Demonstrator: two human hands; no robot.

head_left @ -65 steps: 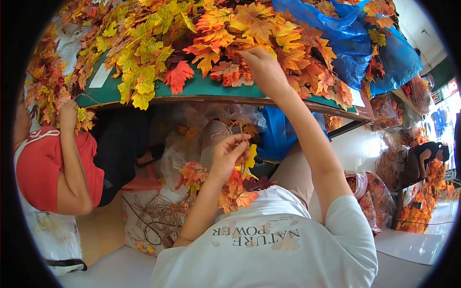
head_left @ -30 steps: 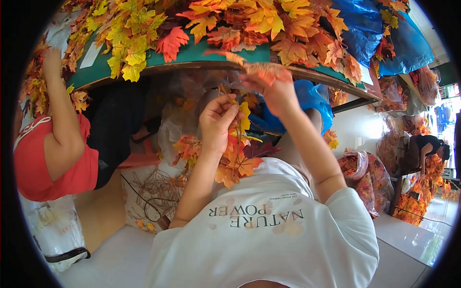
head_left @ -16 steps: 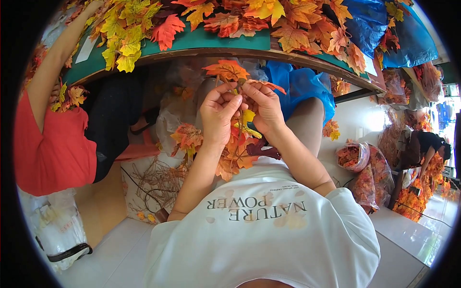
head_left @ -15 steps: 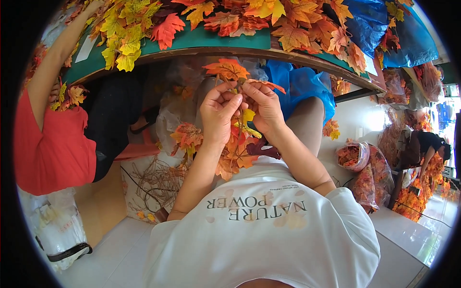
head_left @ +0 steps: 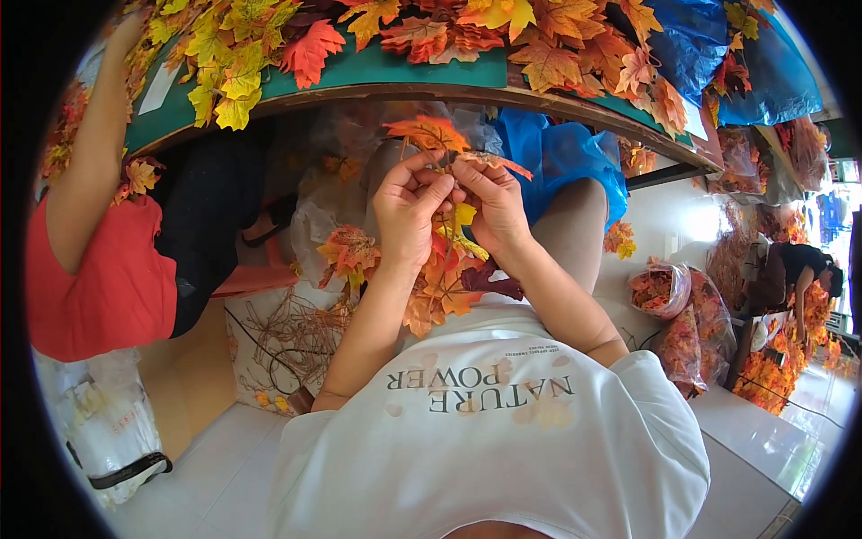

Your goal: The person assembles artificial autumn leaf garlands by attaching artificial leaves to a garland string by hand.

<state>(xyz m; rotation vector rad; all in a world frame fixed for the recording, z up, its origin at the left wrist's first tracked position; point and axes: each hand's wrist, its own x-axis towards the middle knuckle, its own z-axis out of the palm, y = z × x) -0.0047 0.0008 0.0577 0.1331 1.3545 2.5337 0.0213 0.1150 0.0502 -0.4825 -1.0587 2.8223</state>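
Observation:
Both of my hands meet over my lap, below the table edge. My left hand point(head_left: 409, 205) is closed, its thumb and fingers pinching the thin stem of an artificial maple leaf garland point(head_left: 440, 292). Close beside it, my right hand point(head_left: 492, 199) pinches the same garland near the base of a leaf. An orange leaf point(head_left: 429, 134) sticks up above my fingertips, and another orange leaf point(head_left: 496, 163) points right. Yellow, orange and dark red leaves hang below my hands toward my shirt. The exact spot between my fingertips is hidden.
A green-topped table point(head_left: 386, 75) bears piles of yellow, orange and red artificial leaves. Blue plastic point(head_left: 575, 162) lies by my knee. A person in a red top point(head_left: 99, 269) sits at the left. Bagged leaves point(head_left: 691, 332) stand at the right, with another person point(head_left: 795, 269) farther off.
My hands stay nearly in place with the garland, the right-pointing leaf turning slightly. At the left, the other person's raised arm has shifted, and their lower hand is no longer visible.

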